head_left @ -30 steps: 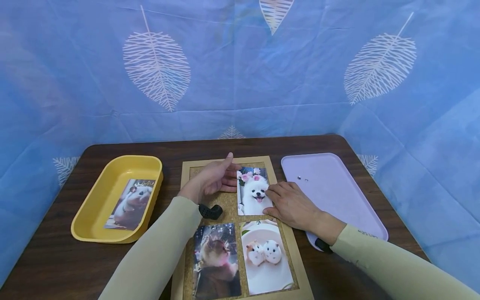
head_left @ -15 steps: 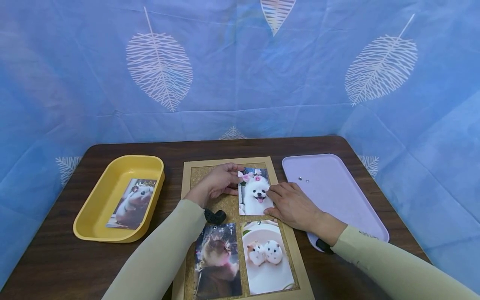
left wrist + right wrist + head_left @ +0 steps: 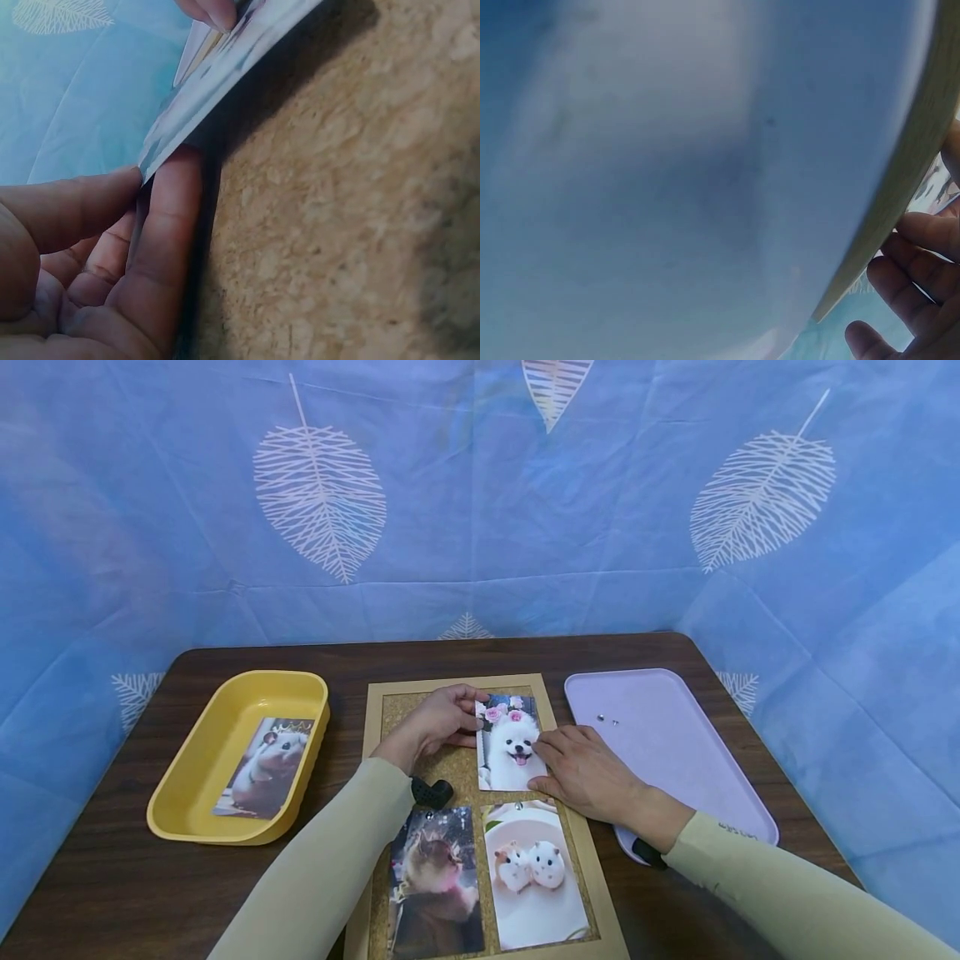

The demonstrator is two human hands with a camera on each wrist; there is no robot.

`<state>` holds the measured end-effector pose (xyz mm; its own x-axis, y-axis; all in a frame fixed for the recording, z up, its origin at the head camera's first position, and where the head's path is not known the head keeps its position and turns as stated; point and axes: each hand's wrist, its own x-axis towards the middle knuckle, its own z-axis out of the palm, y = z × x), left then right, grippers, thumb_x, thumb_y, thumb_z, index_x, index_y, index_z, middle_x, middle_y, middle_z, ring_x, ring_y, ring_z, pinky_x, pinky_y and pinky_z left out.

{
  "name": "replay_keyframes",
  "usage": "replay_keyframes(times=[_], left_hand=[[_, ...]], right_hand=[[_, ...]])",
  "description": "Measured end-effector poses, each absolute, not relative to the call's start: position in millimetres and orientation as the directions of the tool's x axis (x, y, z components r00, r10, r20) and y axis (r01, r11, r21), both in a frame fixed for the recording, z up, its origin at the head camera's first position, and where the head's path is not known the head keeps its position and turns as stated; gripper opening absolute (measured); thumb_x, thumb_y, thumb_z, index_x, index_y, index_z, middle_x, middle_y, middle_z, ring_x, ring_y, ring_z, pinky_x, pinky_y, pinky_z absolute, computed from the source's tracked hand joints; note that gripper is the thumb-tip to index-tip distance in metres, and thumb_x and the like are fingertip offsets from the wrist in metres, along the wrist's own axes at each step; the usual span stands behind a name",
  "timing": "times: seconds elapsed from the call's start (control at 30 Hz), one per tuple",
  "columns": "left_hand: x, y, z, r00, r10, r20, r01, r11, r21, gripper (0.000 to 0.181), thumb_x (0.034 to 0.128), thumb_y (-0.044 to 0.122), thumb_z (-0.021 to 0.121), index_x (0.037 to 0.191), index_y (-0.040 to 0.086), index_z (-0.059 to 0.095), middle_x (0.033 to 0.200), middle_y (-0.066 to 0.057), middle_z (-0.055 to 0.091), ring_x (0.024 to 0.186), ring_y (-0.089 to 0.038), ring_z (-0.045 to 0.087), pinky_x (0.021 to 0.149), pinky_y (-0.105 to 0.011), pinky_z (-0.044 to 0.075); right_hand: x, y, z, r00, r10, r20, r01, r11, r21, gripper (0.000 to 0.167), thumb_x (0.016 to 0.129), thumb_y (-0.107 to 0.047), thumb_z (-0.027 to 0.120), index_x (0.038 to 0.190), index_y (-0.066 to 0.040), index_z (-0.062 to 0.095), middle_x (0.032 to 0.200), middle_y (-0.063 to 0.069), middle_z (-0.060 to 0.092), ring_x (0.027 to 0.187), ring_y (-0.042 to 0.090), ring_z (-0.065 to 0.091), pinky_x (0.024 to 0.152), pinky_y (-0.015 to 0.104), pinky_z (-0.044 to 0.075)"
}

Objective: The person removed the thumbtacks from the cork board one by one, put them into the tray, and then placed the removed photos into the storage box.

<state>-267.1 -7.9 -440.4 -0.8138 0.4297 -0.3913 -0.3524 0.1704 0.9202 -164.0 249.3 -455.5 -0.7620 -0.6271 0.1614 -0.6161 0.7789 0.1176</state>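
Note:
A white dog photo (image 3: 510, 752) with pink flowers lies over the upper right of a wood-framed cork board (image 3: 459, 772). My left hand (image 3: 438, 722) pinches its upper left side; in the left wrist view the thumb (image 3: 82, 202) is above the print and a finger beneath, its edge lifted off the cork. My right hand (image 3: 585, 768) holds the photo's right edge, and the right wrist view shows its fingers (image 3: 922, 262) by the board's frame. Below, a crowned-animal photo (image 3: 435, 881) and a two-hamster photo (image 3: 536, 877) are on the board, each with a small pin at the top.
On the left stands a yellow bin (image 3: 172, 777) with a crowned-hamster photo (image 3: 266, 768) inside. A lilac tray (image 3: 667, 743) with a few tiny pins (image 3: 607, 719) lies to the right, under my right wrist. Behind the dark table (image 3: 82, 877) hangs a blue leaf-patterned cloth (image 3: 480, 510).
My left hand has turned from raised, spread fingers to pinching the dog photo's left edge. The right hand has stayed on the right edge.

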Motion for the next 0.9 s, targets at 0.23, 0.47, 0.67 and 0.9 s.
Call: replay_keyframes(times=[0.23,0.47,0.67,0.9], left_hand=[[-268.9,-13.4,-439.4,-0.835,0.409,-0.369,-0.323,0.178,0.929,0.046,0.0987,-0.011,0.063,0.14,0.009,0.062,0.112,-0.009,0.059,0.086,-0.019,0.067,0.073,-0.032,0.064],[-274.6,-31.9,-434.6,-0.849,0.394,-0.352,-0.325,0.135,0.936,0.046,0.0989,-0.01,0.065,0.139,0.012,0.063,0.108,-0.007,0.054,0.084,-0.019,0.062,0.074,-0.033,0.063],[-275.0,-51.3,-422.2,-0.84,0.456,-0.295,-0.308,0.047,0.95,0.047,0.1008,-0.009,0.063,0.144,0.009,0.058,0.107,-0.006,0.054,0.084,-0.018,0.06,0.078,-0.034,0.062],[-270.6,-69.8,-402.6,-0.822,0.516,-0.24,-0.264,0.029,0.964,0.047,0.1022,-0.006,0.062,0.146,0.009,0.056,0.113,-0.007,0.056,0.089,-0.018,0.062,0.081,-0.035,0.061]], right_hand=[[-163.1,249.6,-454.3,-0.756,-0.633,0.165,-0.621,0.774,0.124,0.057,0.101,-0.048,0.068,0.134,-0.002,0.069,0.133,0.015,0.069,0.125,0.035,0.063,0.104,0.056,0.05],[-160.0,253.3,-451.2,-0.759,-0.628,0.172,-0.614,0.778,0.135,0.061,0.1,-0.05,0.069,0.134,0.0,0.068,0.132,0.015,0.069,0.124,0.035,0.063,0.103,0.055,0.051],[-158.5,255.8,-451.2,-0.753,-0.636,0.169,-0.624,0.772,0.125,0.06,0.1,-0.049,0.069,0.135,0.001,0.067,0.132,0.016,0.068,0.123,0.035,0.064,0.101,0.054,0.053],[-155.7,260.8,-451.3,-0.758,-0.629,0.175,-0.619,0.777,0.111,0.06,0.101,-0.047,0.07,0.134,0.002,0.066,0.132,0.018,0.067,0.121,0.035,0.064,0.101,0.053,0.054]])
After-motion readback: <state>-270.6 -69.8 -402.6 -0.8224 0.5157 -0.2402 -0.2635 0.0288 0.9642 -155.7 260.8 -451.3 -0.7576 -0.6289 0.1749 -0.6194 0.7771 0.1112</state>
